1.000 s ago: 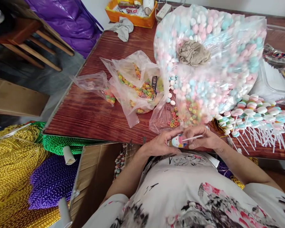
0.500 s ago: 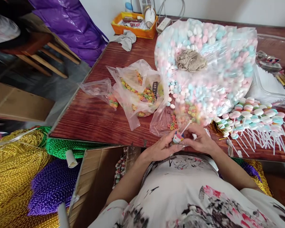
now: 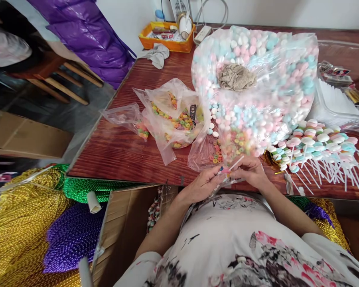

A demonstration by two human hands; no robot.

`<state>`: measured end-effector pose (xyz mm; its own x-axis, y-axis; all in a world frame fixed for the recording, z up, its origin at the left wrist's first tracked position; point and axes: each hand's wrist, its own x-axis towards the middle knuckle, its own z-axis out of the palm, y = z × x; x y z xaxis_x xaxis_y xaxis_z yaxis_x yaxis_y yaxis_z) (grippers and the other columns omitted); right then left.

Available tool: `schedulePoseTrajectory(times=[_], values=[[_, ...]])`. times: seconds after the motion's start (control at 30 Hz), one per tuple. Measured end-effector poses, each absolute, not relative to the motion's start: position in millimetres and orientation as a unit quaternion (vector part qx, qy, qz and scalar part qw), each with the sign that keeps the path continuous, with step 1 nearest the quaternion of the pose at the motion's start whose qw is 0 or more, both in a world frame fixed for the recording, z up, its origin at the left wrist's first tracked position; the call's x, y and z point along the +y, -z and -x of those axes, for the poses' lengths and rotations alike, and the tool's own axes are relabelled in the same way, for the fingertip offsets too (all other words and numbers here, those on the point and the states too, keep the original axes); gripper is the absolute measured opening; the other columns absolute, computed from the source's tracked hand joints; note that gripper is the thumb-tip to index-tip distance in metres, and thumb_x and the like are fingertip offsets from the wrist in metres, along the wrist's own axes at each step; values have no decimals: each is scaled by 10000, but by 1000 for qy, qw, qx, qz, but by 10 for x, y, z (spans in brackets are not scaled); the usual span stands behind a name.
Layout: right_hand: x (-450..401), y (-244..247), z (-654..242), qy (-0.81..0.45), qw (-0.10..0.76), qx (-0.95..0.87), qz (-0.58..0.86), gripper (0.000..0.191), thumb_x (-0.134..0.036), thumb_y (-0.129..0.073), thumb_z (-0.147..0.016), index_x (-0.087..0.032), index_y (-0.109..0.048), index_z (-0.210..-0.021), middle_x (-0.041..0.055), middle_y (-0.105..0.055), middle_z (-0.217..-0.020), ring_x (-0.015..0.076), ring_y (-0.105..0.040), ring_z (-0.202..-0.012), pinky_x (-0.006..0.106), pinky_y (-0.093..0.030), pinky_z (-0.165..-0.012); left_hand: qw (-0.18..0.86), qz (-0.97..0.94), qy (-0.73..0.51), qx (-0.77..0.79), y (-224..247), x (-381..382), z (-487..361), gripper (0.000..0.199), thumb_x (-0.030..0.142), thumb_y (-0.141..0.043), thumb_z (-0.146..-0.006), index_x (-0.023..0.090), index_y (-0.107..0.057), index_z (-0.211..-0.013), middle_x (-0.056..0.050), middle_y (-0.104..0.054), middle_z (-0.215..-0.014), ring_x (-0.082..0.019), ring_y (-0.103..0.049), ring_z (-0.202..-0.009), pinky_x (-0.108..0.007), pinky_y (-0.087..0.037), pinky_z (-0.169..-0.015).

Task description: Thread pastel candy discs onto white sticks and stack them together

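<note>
**Both hands meet on one small colourful piece**

The left hand (image 3: 199,185) and right hand (image 3: 251,171) have their fingers clamped on the colourful piece (image 3: 223,170), at the table (image 3: 101,159) edge; a white stick (image 3: 237,162) slants up between them. A light, even pinch that steadies the stick should suit it best.

Just beyond the fingers, a clear bag (image 3: 200,156) with coloured rings could snag a knuckle. Right of them lie disc-topped sticks (image 3: 317,145). Farther ahead, a bulky bag (image 3: 275,75) of pastel discs, topped by a tan cloth (image 3: 236,77), blocks the reach; farthest, ahead-left, sits an orange tray (image 3: 181,47).
</note>
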<state>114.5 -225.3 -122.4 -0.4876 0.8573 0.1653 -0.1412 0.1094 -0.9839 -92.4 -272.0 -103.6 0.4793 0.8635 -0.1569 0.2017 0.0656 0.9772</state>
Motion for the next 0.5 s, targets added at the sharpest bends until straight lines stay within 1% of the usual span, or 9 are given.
schedulePoseTrajectory(times=[0.07, 0.1, 0.2, 0.27, 0.33, 0.4, 0.43, 0.5], values=[[-2315, 1302, -1107, -604, 495, -539, 316, 142, -310, -793, -749, -216, -705, -809, -16, -666, -749, 116, -587, -626, 247, -486, -568, 594, -596, -300, 450, 1062, -2712, 900, 388, 486, -468, -966, 146, -653, -999, -32, -615, -872, -143, -529, -799, -254, -447, -768], [-2346, 1313, -1084, -597, 514, -525, 322, 160, -292, -793, -750, -227, -719, -876, -14, -672, -778, 112, -591, -632, 242, -488, -559, 592, -586, -308, 459, 1071, -2707, 882, 395, 496, -470, -962, 148, -655, -979, -28, -610, -852, -139, -525, -779, -250, -443, -750], [-2398, 1218, -1036, -553, 532, -551, 327, 300, -264, -743, -804, -254, -707, -1102, -21, -656, -782, 88, -557, -584, 223, -476, -515, 589, -583, -320, 459, 1054, -2685, 814, 403, 504, -454, -967, 159, -661, -991, -37, -626, -891, -147, -538, -813, -253, -445, -773], [-2372, 1079, -1037, -500, 549, -582, 330, 304, -254, -682, -859, -265, -684, -1163, -23, -647, -779, 77, -519, -546, 220, -463, -496, 593, -589, -322, 445, 1015, -2667, 769, 391, 494, -454, -970, 168, -666, -1013, -50, -637, -945, -162, -555, -875, -266, -453, -825], [-2304, 939, -1051, -438, 546, -645, 307, 245, -207, -636, -889, -273, -703, -1115, -5, -670, -818, 89, -556, -591, 235, -486, -547, 599, -593, -322, 431, 980, -2654, 725, 381, 498, -480, -958, 169, -673, -958, -52, -634, -914, -173, -561, -885, -280, -461, -843], [-2229, 853, -1050, -381, 515, -722, 260, 216, -146, -606, -894, -267, -732, -1021, 7, -680, -804, 111, -601, -658, 248, -494, -603, 615, -589, -322, 413, 978, -2656, 679, 402, 524, -515, -933, 162, -668, -845, -42, -609, -810, -170, -557, -821, -280, -474, -802], [-2201, 842, -1040, -361, 498, -752, 238, 219, -129, -593, -894, -263, -740, -987, 7, -670, -764, 116, -603, -659, 249, -483, -600, 629, -578, -324, 407, 993, -2663, 656, 422, 543, -533, -918, 160, -659, -794, -33, -590, -757, -162, -549, -772, -273, -478, -762], [-2178, 880, -1007, -344, 481, -776, 220, 217, -127, -584, -893, -261, -746, -948, -10, -619, -661, 111, -563, -592, 239, -436, -544, 667, -521, -332, 416, 1044, -2682, 614, 446, 575, -582, -877, 156, -644, -739, -13, -555, -675, -137, -524, -671, -252, -474, -668]])
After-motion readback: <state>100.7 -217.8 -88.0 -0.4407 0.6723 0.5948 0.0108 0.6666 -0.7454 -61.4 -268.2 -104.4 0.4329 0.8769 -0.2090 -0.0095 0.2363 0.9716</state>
